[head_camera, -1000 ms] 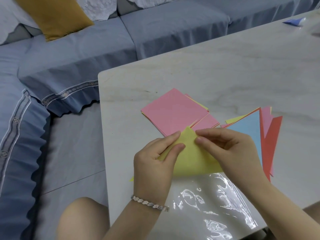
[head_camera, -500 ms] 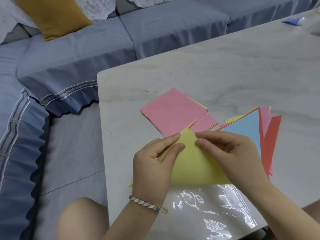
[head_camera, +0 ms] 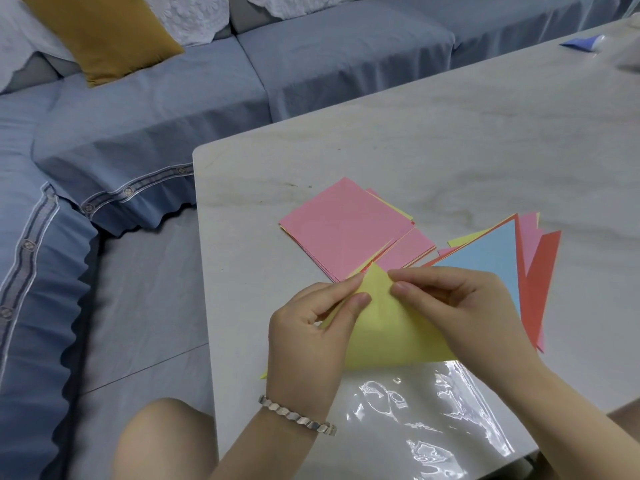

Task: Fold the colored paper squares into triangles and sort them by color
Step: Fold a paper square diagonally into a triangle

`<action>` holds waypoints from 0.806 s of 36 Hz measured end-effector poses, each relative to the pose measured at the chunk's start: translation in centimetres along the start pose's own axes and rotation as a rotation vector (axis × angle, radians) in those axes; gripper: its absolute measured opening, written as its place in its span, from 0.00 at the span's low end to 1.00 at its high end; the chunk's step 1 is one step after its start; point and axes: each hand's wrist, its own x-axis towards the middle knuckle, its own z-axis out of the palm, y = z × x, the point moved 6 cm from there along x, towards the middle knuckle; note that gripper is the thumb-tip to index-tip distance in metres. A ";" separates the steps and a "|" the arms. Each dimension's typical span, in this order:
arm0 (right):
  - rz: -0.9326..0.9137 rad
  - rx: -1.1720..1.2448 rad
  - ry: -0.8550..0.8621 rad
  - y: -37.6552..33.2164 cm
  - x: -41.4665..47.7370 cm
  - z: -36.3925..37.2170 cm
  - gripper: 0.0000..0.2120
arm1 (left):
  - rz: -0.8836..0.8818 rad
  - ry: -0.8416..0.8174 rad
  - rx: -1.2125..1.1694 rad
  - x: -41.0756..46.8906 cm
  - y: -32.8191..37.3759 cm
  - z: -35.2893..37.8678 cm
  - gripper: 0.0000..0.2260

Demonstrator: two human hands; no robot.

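- The left hand (head_camera: 308,327) pinches the upper left side of a yellow paper (head_camera: 388,327), thumb on top and forefinger tucked behind, just below its top point.
- The right hand (head_camera: 464,306) pinches the same yellow paper from the right of that point, fingers curled over the sheet.
- The yellow paper is folded into a triangle with its point away from the person; its long edge lies near the desk's near edge, and a small corner shows left of the left wrist.
- A stack of pink squares (head_camera: 343,226) lies flat on the desk (head_camera: 450,133), just beyond the yellow point, toward the desk's left edge; thin yellow and red edges peek out from under it.
- To the right, a pile of folded triangles (head_camera: 491,254) has a light blue one on top, with red, pink and yellow ones fanned out below and beside it; the right hand covers its near corner.
- A clear plastic sheet (head_camera: 433,420) lies at the desk's near edge, between the forearms.
- A silver bracelet (head_camera: 298,415) sits on the left wrist.
- A small blue item (head_camera: 581,41) lies near the desk's far right corner.
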 end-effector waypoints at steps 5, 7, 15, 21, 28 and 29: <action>-0.005 -0.020 -0.024 0.3 0.0 0.1 0.13 | -0.019 0.002 0.016 -0.1 -0.4 0.0 0.14; -0.011 -0.032 -0.033 0.4 0.0 0.1 0.13 | -0.073 0.003 -0.009 0.0 -0.7 0.0 0.15; -0.164 -0.276 -0.245 0.1 1.1 0.6 0.12 | -0.211 -0.169 -0.027 1.2 -1.0 0.4 0.15; -0.312 -0.616 -0.521 -0.3 2.4 1.5 0.04 | -0.166 -0.293 0.206 1.3 -1.6 0.3 0.12; -0.646 -0.800 -0.246 -0.4 2.8 3.1 0.11 | -0.407 -0.120 0.020 1.6 -4.6 -0.6 0.09; -0.636 -0.767 -0.205 0.1 2.8 3.2 0.13 | -0.459 -0.087 0.001 1.7 -5.6 -0.7 0.09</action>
